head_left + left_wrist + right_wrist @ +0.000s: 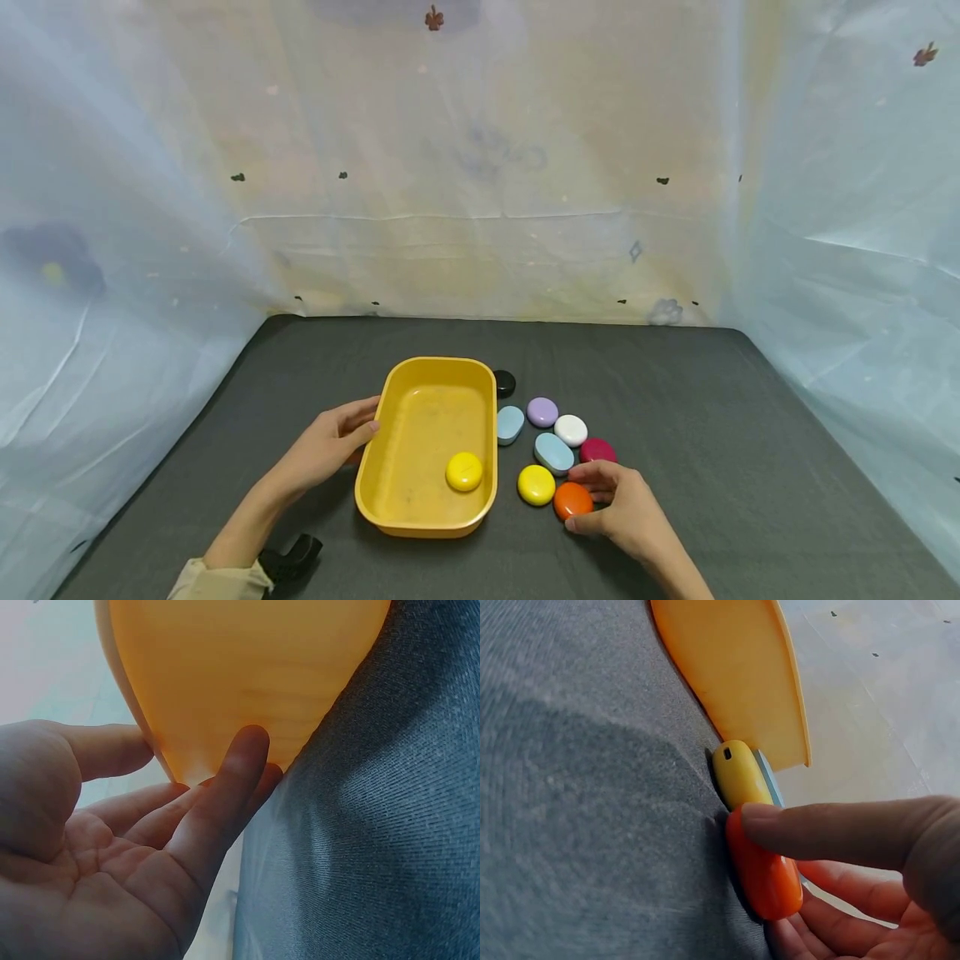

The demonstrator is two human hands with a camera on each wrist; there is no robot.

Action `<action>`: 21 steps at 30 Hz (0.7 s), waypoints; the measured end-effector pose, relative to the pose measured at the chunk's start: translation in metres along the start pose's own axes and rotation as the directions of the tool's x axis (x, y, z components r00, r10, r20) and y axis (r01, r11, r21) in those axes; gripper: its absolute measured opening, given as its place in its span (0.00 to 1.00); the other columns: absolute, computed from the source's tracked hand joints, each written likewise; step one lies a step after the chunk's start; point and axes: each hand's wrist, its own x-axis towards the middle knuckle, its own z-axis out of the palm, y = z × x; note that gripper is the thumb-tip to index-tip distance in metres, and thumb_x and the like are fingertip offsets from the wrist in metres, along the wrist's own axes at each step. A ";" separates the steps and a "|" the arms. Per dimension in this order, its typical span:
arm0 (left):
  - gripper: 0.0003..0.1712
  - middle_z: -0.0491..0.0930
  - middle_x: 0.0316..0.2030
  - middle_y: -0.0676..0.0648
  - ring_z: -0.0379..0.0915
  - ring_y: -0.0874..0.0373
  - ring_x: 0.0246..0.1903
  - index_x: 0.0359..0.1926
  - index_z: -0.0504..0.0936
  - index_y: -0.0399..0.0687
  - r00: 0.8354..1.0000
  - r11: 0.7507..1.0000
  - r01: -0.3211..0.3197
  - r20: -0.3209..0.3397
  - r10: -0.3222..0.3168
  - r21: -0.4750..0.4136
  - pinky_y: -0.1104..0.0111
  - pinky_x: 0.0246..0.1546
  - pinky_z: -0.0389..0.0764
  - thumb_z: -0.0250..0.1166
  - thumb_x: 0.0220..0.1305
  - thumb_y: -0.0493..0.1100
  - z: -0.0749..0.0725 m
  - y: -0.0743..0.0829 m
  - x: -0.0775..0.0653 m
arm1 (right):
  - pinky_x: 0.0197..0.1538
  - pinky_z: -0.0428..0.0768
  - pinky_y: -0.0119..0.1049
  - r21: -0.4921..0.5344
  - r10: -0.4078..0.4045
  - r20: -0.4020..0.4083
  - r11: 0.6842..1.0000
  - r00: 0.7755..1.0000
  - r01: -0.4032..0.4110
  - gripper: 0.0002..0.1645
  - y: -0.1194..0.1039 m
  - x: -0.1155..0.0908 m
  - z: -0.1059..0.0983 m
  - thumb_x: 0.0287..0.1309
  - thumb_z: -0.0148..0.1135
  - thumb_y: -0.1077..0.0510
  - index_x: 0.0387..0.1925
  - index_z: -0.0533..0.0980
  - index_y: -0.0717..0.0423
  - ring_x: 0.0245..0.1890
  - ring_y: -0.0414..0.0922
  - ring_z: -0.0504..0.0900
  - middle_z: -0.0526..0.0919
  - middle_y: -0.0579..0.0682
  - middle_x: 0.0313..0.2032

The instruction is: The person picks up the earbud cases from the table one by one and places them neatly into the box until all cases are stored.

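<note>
My left hand (330, 450) holds the left side of a yellow plastic tray (390, 500). In the left wrist view, its thumb meets the rim while the fingers lie against the tray's outer wall (225, 667). One glossy yellow pebble-shaped piece (464, 472) sits inside. To the tray's right, my right hand (626, 512) pinches an orange pebble-shaped piece (573, 501) between thumb and fingers, low at the cloth. Just left of it lies another yellow piece (536, 485), with a small dark slot in its side in the right wrist view.
Beyond the orange piece lie a crimson piece (597, 451), a white one (571, 430), a lilac one (542, 412), and two light blue ones (553, 454). A black piece (505, 383) is partly behind the tray. Dark grey cloth (675, 392) covers the table; pale sheets (487, 167) hang around it.
</note>
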 end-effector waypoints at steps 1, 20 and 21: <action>0.32 0.71 0.63 0.38 0.75 0.46 0.55 0.74 0.60 0.44 1.000 1.000 0.003 0.000 -0.003 0.003 0.57 0.45 0.83 0.57 0.74 0.45 0.000 0.000 0.000 | 0.44 0.81 0.37 -0.003 0.003 0.000 1.000 1.000 -0.003 0.33 0.000 0.000 0.000 0.30 0.84 0.68 0.45 0.80 0.62 0.38 0.48 0.82 0.83 0.52 0.40; 0.33 0.70 0.64 0.37 0.73 0.44 0.57 0.74 0.60 0.45 1.000 1.000 0.007 0.003 -0.007 -0.015 0.56 0.44 0.83 0.58 0.74 0.46 -0.002 -0.003 0.001 | 0.45 0.80 0.43 -0.109 -0.015 0.029 0.994 0.999 0.018 0.35 0.002 0.002 0.002 0.30 0.85 0.64 0.46 0.80 0.57 0.38 0.46 0.81 0.82 0.48 0.41; 0.33 0.70 0.64 0.37 0.73 0.44 0.57 0.74 0.60 0.44 1.000 1.000 0.005 0.007 -0.005 -0.017 0.56 0.44 0.83 0.58 0.74 0.46 -0.002 -0.002 0.002 | 0.45 0.80 0.43 -0.107 -0.013 0.024 0.994 1.000 0.016 0.35 0.002 0.001 0.002 0.30 0.85 0.64 0.46 0.80 0.57 0.38 0.46 0.81 0.82 0.48 0.41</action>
